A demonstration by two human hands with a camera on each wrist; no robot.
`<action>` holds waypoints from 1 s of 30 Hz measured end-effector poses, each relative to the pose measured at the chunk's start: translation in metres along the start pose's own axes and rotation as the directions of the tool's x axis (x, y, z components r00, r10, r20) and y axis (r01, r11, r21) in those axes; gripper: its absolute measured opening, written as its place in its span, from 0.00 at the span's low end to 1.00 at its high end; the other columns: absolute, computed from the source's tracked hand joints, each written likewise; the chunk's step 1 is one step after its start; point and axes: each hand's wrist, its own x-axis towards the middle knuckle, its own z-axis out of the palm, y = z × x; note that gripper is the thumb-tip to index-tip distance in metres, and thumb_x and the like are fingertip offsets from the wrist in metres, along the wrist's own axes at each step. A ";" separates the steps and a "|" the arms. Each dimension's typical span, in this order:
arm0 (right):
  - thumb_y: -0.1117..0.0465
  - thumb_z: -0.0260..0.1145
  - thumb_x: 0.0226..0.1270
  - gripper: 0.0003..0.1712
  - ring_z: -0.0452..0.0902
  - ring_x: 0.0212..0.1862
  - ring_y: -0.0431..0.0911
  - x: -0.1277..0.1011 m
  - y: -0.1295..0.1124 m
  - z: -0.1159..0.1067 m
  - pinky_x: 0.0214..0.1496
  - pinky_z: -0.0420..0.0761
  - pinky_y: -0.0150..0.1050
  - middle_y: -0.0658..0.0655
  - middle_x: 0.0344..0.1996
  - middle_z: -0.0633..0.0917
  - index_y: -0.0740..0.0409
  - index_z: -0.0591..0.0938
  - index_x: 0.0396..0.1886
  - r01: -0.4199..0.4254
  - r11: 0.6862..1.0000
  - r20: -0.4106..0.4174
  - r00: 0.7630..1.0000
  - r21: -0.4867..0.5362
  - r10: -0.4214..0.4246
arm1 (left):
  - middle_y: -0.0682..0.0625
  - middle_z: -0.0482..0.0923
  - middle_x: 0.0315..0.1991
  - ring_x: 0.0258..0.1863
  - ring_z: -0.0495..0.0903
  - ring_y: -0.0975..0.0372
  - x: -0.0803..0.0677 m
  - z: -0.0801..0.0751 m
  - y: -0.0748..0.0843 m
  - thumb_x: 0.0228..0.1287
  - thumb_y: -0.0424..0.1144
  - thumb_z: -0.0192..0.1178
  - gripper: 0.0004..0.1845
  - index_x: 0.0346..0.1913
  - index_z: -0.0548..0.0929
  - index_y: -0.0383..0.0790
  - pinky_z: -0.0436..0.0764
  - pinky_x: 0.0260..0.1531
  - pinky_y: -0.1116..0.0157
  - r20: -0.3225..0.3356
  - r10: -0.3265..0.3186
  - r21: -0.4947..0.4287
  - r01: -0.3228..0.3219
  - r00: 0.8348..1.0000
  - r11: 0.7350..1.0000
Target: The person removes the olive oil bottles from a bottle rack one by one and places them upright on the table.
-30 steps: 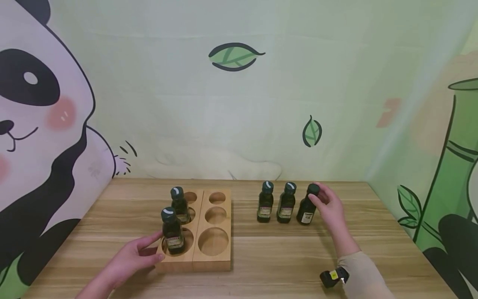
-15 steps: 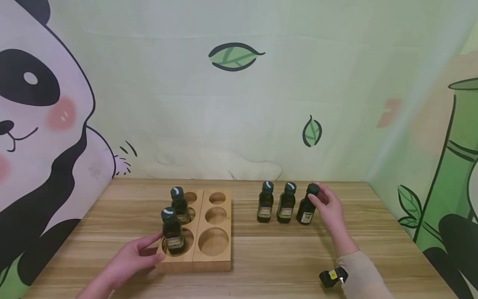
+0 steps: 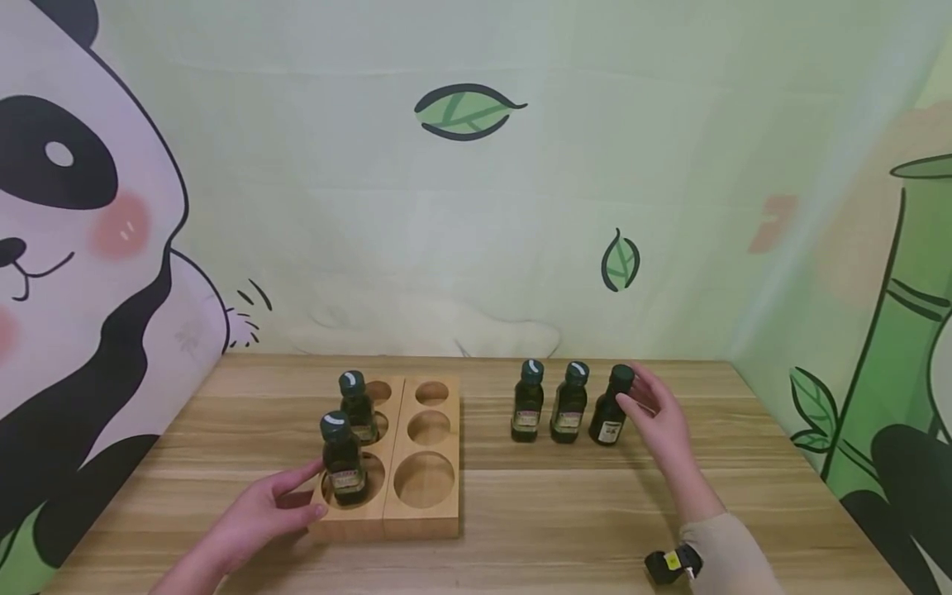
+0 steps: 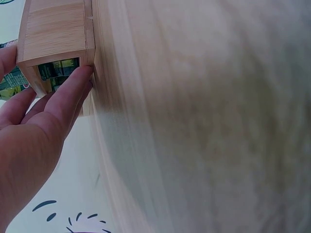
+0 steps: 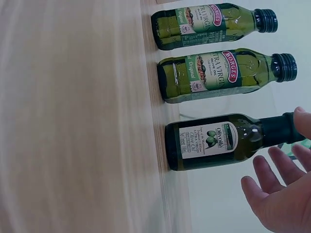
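Right hand [image 3: 658, 413] open with fingers spread, just beside the cap of the rightmost olive oil bottle [image 3: 611, 406], touching at most with a fingertip, upright at the right end of a row of three on the desk [image 3: 565, 504], well apart from the wooden holder [image 3: 424, 516]. Left hand [image 3: 271, 508] relaxed against the holder's near left corner, fingers straight on the wood, two bottles already seated in its left holes. Probably glass: stiff, smooth, slippery, breakable, fairly heavy and easily tipped; best taken round the body below the shoulder rather than by the narrow cap.
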 end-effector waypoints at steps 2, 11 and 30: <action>0.63 0.65 0.71 0.35 0.69 0.66 0.59 -0.004 -0.001 -0.001 0.66 0.71 0.43 0.69 0.67 0.71 0.63 0.65 0.74 0.008 1.000 -0.004 1.000 -0.003 -0.008 | 0.26 0.54 0.71 0.60 0.72 0.35 0.000 0.000 0.000 0.61 0.38 0.70 0.40 0.71 0.63 0.24 0.83 0.48 0.58 -0.002 0.002 0.009 -0.002 1.000 1.000; 0.61 0.65 0.71 0.33 0.70 0.65 0.60 -0.018 -0.007 -0.006 0.68 0.67 0.56 0.68 0.66 0.73 0.64 0.67 0.72 0.045 0.996 -0.026 0.999 -0.081 -0.047 | 0.26 0.55 0.71 0.59 0.73 0.36 0.000 0.000 0.001 0.61 0.38 0.70 0.40 0.71 0.63 0.25 0.83 0.49 0.58 -0.006 -0.007 0.025 0.007 1.000 1.000; 0.65 0.69 0.67 0.24 0.80 0.52 0.52 -0.038 -0.026 -0.001 0.59 0.74 0.27 0.61 0.49 0.85 0.60 0.78 0.63 0.167 0.969 -0.088 0.979 -0.180 -0.185 | 0.28 0.57 0.71 0.59 0.74 0.37 -0.001 0.001 0.002 0.60 0.38 0.70 0.39 0.71 0.65 0.27 0.82 0.50 0.57 -0.030 -0.017 0.044 0.019 0.999 0.999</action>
